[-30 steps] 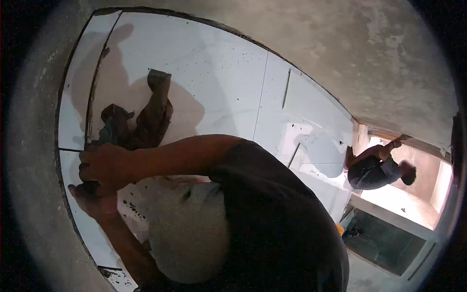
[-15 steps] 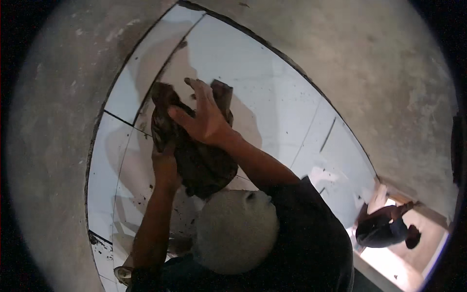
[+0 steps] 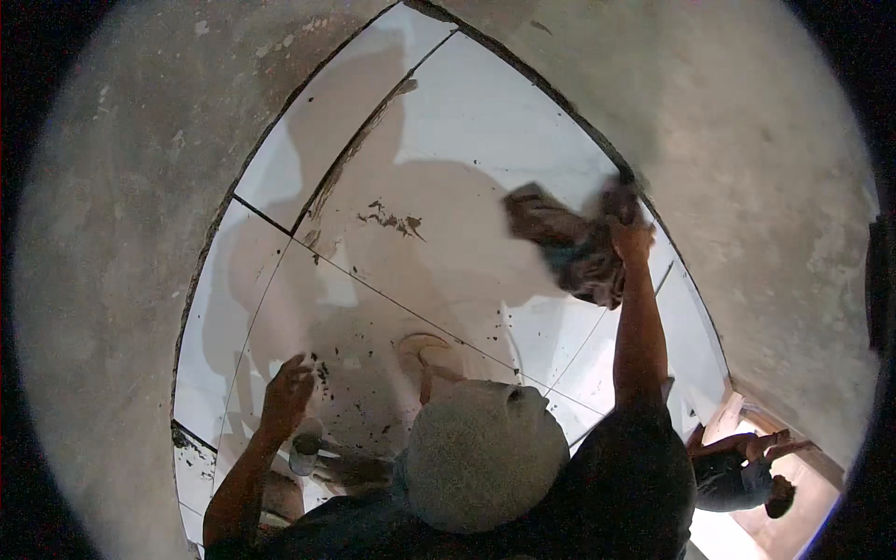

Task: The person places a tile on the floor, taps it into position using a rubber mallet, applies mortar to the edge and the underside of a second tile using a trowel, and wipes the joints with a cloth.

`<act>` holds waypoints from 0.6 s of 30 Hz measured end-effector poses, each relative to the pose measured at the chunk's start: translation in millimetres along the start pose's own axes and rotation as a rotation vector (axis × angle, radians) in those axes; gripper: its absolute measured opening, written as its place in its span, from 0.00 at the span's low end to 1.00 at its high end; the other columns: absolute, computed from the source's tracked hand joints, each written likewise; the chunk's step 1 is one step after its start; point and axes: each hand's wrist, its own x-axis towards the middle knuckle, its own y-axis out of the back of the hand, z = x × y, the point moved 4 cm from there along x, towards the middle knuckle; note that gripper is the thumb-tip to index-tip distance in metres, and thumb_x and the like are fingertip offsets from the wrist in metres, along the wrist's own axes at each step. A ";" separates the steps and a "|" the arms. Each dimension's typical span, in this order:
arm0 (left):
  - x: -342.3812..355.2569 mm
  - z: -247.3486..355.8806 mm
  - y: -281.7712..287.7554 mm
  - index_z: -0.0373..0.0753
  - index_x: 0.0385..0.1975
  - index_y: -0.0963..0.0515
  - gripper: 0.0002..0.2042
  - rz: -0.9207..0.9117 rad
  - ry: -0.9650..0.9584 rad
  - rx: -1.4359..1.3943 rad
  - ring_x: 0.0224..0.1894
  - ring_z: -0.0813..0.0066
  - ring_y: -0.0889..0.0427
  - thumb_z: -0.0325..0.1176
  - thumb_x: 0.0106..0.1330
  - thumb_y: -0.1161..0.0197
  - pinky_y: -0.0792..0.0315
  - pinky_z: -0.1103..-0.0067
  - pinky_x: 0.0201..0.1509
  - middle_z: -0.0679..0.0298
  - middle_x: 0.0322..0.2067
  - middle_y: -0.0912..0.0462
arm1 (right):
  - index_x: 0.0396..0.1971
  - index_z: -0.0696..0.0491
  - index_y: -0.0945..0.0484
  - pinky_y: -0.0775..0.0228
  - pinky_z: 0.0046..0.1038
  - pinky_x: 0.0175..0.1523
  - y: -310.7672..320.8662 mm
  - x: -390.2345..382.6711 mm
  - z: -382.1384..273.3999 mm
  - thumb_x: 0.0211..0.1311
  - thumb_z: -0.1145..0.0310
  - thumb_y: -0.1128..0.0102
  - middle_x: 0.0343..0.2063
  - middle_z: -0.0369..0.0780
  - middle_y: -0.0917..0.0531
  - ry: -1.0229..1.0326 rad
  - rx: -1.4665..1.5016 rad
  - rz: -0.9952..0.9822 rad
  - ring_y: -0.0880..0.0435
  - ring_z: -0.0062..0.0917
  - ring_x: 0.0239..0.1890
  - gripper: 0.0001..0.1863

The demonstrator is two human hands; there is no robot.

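Observation:
My right hand [image 3: 634, 239] grips a dark brown, crumpled sack-like bundle [image 3: 574, 243] by its upper right end. The bundle is blurred by motion and sits at the right side of the white tiles, close to the wall's foot. My right arm stretches out to it. On the other side, my left hand [image 3: 287, 392] is low over the tiles with its fingers curled; whatever they may hold is hidden. Dark crumbs [image 3: 323, 378] lie beside its fingertips. A dark smear of wet-looking paste [image 3: 392, 221] marks the tile between the hands.
White floor tiles [image 3: 523, 121] meet bare grey walls [image 3: 765, 187] along a dark gap. Dark paste lies along one tile joint [image 3: 359, 135]. A sandal [image 3: 425, 347] and a small cup-like container [image 3: 304, 452] are near my cap [image 3: 485, 457]. Another person [image 3: 747, 476] is by a bright doorway.
The dark bundle has gone from the middle to the right in my right hand. My left hand has let go of it and drawn back toward me. A dark smear now shows on the tile.

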 end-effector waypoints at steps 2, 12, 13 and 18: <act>-17.5 -40.4 2.4 0.36 0.58 0.37 0.26 0.075 0.014 0.097 0.46 0.60 0.23 0.44 0.64 0.43 0.27 0.71 0.46 0.51 0.48 0.25 | 0.65 0.53 0.50 0.35 0.47 0.54 -21.8 28.1 7.8 0.47 0.37 0.41 0.60 0.55 0.40 -0.228 -0.241 0.164 0.35 0.49 0.59 0.51; -0.2 42.8 39.4 0.36 0.55 0.34 0.20 0.106 0.029 0.043 0.43 0.62 0.20 0.35 0.64 0.43 0.26 0.71 0.46 0.52 0.44 0.22 | 0.64 0.40 0.48 0.36 0.55 0.51 -91.5 17.8 -298.1 0.46 0.43 0.40 0.59 0.48 0.37 0.495 -0.077 0.264 0.31 0.49 0.54 0.45; -2.3 38.7 43.5 0.36 0.55 0.34 0.20 0.123 0.044 0.037 0.43 0.62 0.20 0.35 0.64 0.43 0.26 0.71 0.46 0.52 0.44 0.22 | 0.64 0.41 0.47 0.37 0.56 0.51 -80.8 20.9 -325.3 0.47 0.43 0.41 0.59 0.48 0.37 0.534 -0.019 0.228 0.31 0.50 0.54 0.44; -23.3 -2.2 43.9 0.35 0.53 0.32 0.19 0.190 0.146 -0.019 0.45 0.63 0.21 0.35 0.64 0.44 0.27 0.72 0.47 0.52 0.43 0.21 | 0.64 0.41 0.47 0.41 0.56 0.56 -77.9 62.9 -373.5 0.49 0.41 0.44 0.60 0.46 0.37 0.674 -0.133 0.177 0.35 0.48 0.58 0.43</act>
